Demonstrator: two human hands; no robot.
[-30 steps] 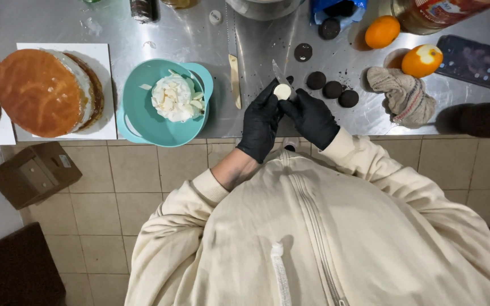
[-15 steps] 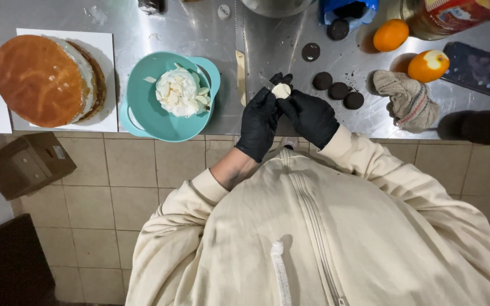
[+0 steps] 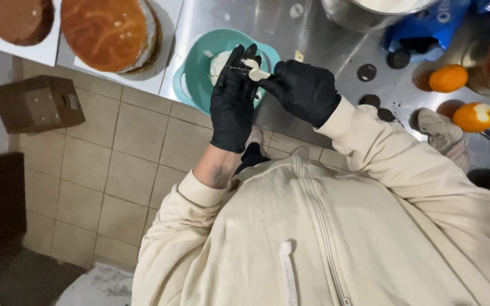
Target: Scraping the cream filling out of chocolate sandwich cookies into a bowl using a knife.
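Note:
Both my hands wear black gloves and meet above the edge of a teal bowl (image 3: 191,73) that holds white cream. My left hand (image 3: 232,105) points its fingers up and holds a small cream-covered cookie piece (image 3: 256,71) at the fingertips. My right hand (image 3: 304,90) pinches the same piece from the right. A thin pale strip lies across my left fingers; I cannot tell what it is. Several dark round cookies (image 3: 366,72) lie on the steel counter (image 3: 267,22) to the right.
Two round cakes (image 3: 109,31) sit on white boards at the upper left. A metal bowl (image 3: 370,11), a blue package (image 3: 426,28), two oranges (image 3: 448,78), a bottle and a crumpled cloth (image 3: 440,133) stand to the right. A cardboard box (image 3: 38,105) lies on the tiled floor.
My hands have moved left, from over the bare counter to over the teal bowl's rim, still holding the cream-covered piece. The view has shifted and come closer.

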